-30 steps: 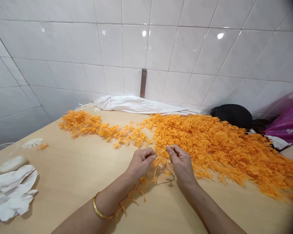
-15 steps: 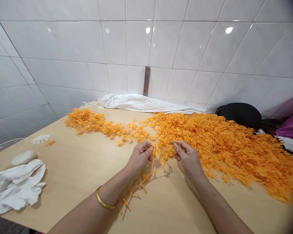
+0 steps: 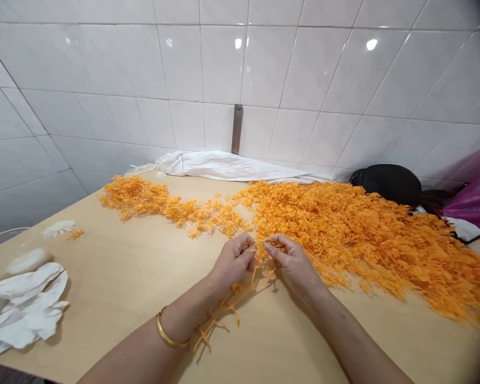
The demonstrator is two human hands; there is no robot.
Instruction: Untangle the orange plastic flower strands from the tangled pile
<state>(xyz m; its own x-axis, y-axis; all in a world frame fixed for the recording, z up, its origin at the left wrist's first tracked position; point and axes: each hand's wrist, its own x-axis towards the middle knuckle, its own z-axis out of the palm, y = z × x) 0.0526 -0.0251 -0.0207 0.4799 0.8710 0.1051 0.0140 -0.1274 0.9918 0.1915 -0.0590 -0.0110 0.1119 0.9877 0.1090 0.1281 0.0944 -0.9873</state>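
Observation:
Between my two hands is a thin orange strand with small star-like sprigs, which trails down over the table towards me. My left hand is closed in a pinch on it and wears a gold bangle on the wrist. Close on the right, my right hand pinches the strand's upper end, fingertips almost touching the left ones. Just beyond both hands spreads a big heap of orange flower-like pieces. A looser cluster of the same pieces stretches off to the left.
A white crumpled cloth and a whitish rounded object lie at the left. Beyond them sits a white daisy-shaped piece. White fabric runs along the tiled wall. A black case and a purple bag are at the right.
My right hand has moved left to meet my left hand and now grips the strand near it. The view has shifted slightly.

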